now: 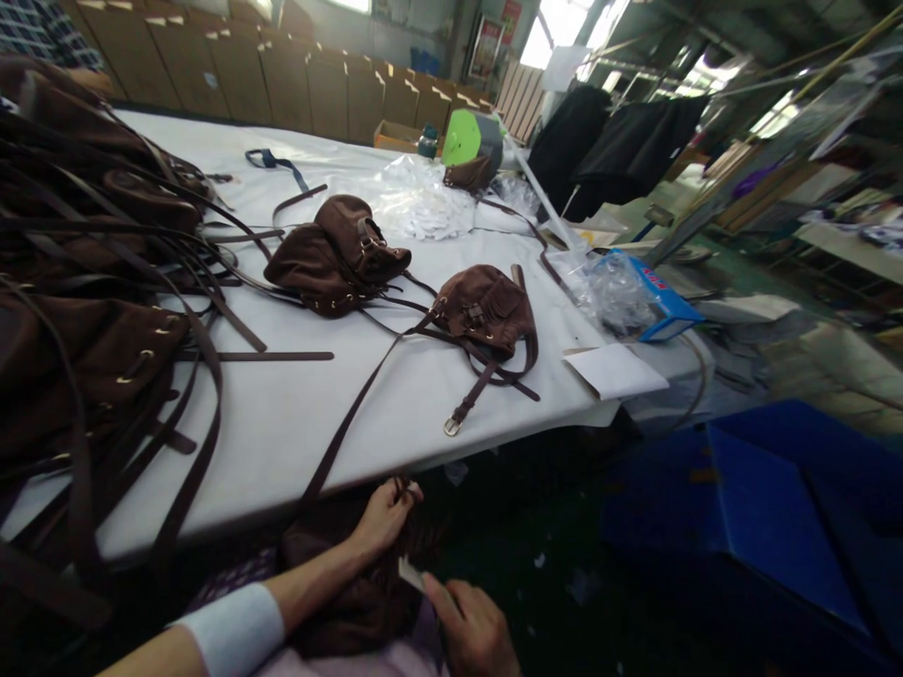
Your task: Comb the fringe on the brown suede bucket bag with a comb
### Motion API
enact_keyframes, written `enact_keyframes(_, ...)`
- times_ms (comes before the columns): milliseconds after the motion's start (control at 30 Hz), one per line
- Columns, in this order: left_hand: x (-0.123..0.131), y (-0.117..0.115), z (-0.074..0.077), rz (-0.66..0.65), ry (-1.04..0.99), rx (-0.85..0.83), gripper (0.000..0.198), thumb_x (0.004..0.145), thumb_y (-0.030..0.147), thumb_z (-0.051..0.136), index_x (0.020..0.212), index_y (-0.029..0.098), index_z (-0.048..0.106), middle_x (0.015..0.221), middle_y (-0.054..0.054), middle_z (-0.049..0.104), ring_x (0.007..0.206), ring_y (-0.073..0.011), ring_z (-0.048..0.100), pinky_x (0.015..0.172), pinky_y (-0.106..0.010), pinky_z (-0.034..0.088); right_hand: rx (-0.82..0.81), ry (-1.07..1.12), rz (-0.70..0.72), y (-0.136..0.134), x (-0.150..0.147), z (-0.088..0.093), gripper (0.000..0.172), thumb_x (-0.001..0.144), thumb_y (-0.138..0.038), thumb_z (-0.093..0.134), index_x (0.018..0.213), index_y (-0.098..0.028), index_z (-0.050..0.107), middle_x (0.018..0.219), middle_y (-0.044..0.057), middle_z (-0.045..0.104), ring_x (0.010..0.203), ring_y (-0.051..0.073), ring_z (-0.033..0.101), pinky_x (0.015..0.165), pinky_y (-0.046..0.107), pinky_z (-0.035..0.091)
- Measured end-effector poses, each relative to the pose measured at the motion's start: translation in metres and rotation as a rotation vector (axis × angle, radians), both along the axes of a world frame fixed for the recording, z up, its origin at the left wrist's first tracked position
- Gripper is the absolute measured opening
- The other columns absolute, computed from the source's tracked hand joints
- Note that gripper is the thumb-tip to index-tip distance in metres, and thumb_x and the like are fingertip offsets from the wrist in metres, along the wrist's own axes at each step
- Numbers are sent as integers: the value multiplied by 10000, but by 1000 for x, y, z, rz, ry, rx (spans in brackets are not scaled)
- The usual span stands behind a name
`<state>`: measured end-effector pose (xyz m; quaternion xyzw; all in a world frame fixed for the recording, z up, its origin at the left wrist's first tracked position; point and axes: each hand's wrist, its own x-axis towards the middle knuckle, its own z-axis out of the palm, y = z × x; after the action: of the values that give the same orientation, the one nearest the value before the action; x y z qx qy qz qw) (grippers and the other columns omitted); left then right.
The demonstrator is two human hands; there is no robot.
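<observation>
On my lap, below the table edge, lies a dark brown fabric bag (339, 602). My left hand (385, 517) is closed on a gathered part of it, with a bit of brown material showing between the fingers. Just to the right and lower, my right hand (476, 625) grips a small tool with a pale flat tip (411, 574); its exact kind is unclear. That tip points toward the bag, close to my left forearm. A long brown strap (353, 414) runs from the table edge up to a small brown drawstring bag (483, 310) with a buckled strap end.
Another brown bag (331, 254) sits mid-table, and a heap of them (85, 357) fills the left side. Clear plastic bags (423, 197), a blue box (663, 301) and white card (621, 369) lie farther back and right. Large blue bins (762, 508) stand at right.
</observation>
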<state>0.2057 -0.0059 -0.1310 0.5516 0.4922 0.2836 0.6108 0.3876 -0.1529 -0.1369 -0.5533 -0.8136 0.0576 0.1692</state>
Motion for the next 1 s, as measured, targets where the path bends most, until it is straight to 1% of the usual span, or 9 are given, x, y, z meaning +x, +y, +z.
enact_keyframes(133,-5,-4,9,15,-6,40,480,886,583,401,956,173,639,1052,-91,584,1032,-236,550,945,-336,429,-161,-174,-48,23,-35,1,739,796,38,345,1439,-326,367,844,52,611,730,184,611,672,293,520)
enact_keyframes(267,-10,-11,11,-15,30,41,471,883,564,442,1150,220,622,1310,-97,454,1292,-252,374,1124,-368,265,-328,-362,-269,38,-31,-4,798,776,83,391,1423,-384,373,946,54,623,870,193,631,803,310,509)
enact_keyframes(400,-13,-14,4,-62,101,-15,634,911,547,371,1400,148,314,1399,-154,394,1246,-230,439,1056,-361,375,-389,-476,-471,40,-2,-18,757,763,107,365,1381,-318,465,851,49,625,761,180,645,700,266,499)
enact_keyframes(500,-8,-14,-1,-210,197,-59,784,856,571,466,1435,103,222,1348,-186,467,1079,-231,567,908,-342,482,-375,-473,-511,39,13,-17,699,813,74,336,1406,-281,433,792,36,596,669,161,620,645,255,482)
enact_keyframes(600,4,-12,0,-493,318,-66,813,600,549,751,1267,143,525,1054,-126,665,905,-299,642,795,-391,512,-310,-423,-482,41,14,-7,687,847,46,321,1453,-276,344,811,28,572,703,159,611,683,253,485)
enact_keyframes(667,11,-13,6,-666,384,-27,477,528,447,803,919,193,701,825,-82,700,860,-355,654,777,-438,502,-271,-410,-468,45,14,1,709,841,52,315,1468,-281,309,807,24,556,722,164,610,697,257,486)
enact_keyframes(733,16,-15,13,-759,414,40,180,641,394,714,678,220,688,751,-74,697,857,-360,656,785,-449,489,-285,-430,-514,49,18,5,711,847,48,309,1472,-290,295,807,26,554,720,168,615,681,264,483)
enact_keyframes(833,14,-18,22,-770,407,130,309,846,379,467,651,237,659,781,-60,703,842,-285,657,786,-388,480,-354,-450,-594,51,27,1,679,856,39,319,1451,-286,346,802,39,572,709,178,632,634,269,474)
enact_keyframes(1000,6,-20,32,-723,359,171,388,899,379,362,622,221,584,710,-43,657,699,-212,605,681,-303,444,-447,-405,-601,54,14,-23,730,830,66,337,1445,-326,347,840,48,626,778,178,670,671,262,477)
